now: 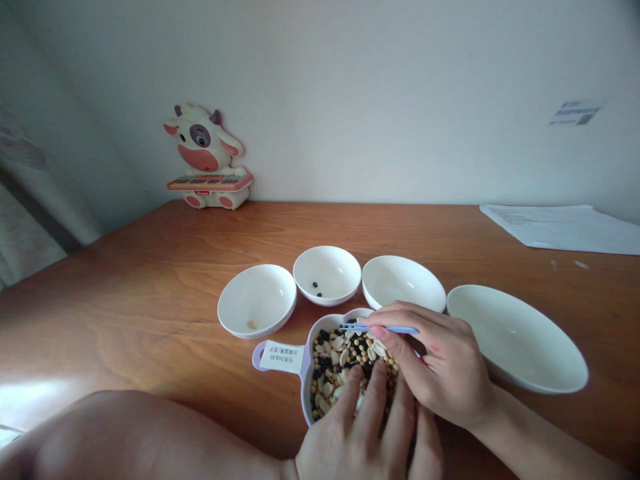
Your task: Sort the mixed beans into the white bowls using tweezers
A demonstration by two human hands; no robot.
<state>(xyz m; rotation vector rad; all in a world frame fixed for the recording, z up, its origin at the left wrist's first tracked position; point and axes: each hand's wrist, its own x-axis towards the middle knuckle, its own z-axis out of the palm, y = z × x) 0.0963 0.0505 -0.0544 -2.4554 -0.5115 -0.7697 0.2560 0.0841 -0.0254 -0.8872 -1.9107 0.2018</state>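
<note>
at lower centre, a lilac-edged tray [307, 390] of mixed nuts and beans [345, 353] is partly covered by the left hand [370, 433], its fingers spread apart. blue tweezers [400, 329] are gripped above it by the right hand [450, 363]; whether anything is pinched cannot be told. two black beans [315, 285] are held in a white bowl [337, 270] near centre.

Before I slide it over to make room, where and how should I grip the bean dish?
Probably pinch the labelled handle, coming from the left: it juts out narrow there, untouched, while the left hand and right hand crowd the bean dish.
</note>
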